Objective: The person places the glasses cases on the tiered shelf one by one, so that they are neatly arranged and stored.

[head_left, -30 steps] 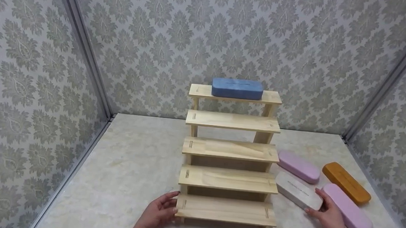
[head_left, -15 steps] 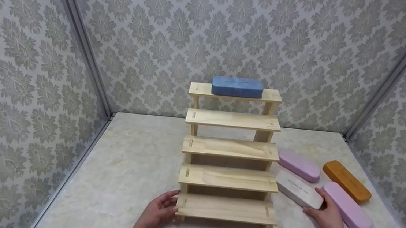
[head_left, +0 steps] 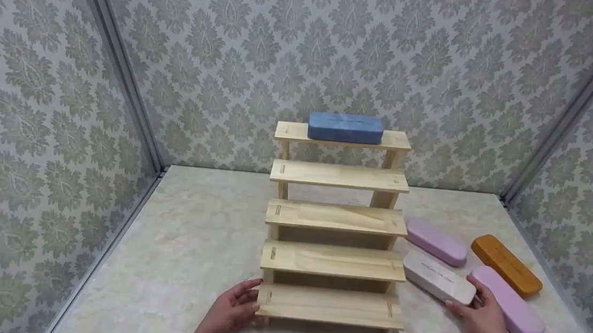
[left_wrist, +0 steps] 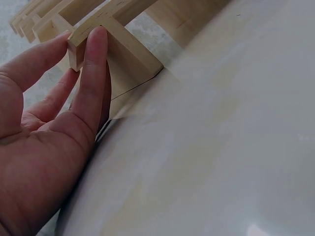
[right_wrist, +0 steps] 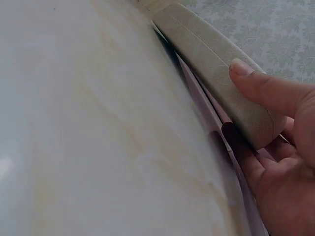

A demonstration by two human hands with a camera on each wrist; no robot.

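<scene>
My left hand [head_left: 230, 313] holds the left end of the lowest step of a wooden stepped display rack [head_left: 333, 266]. In the left wrist view its fingers [left_wrist: 93, 69] lie around the corner of that board. To the right of the rack, my right hand [head_left: 484, 317] grips the near end of a white glasses case [head_left: 439, 278] with lettering on its lid. The right wrist view shows the thumb on the side of the white case [right_wrist: 211, 61] and the other fingers beneath its end. That end is tipped up off the table.
A blue glasses case [head_left: 345, 128] sits on the top step. Around the white case lie a pink case [head_left: 437, 242] behind, another pink case [head_left: 508, 306] beside my right hand, and an orange case [head_left: 507, 265]. Patterned walls [head_left: 338, 57] enclose the marbled table [head_left: 189, 232].
The near end of the white case has shifted slightly right and up in my right hand's grip. My left hand stays at the lowest step.
</scene>
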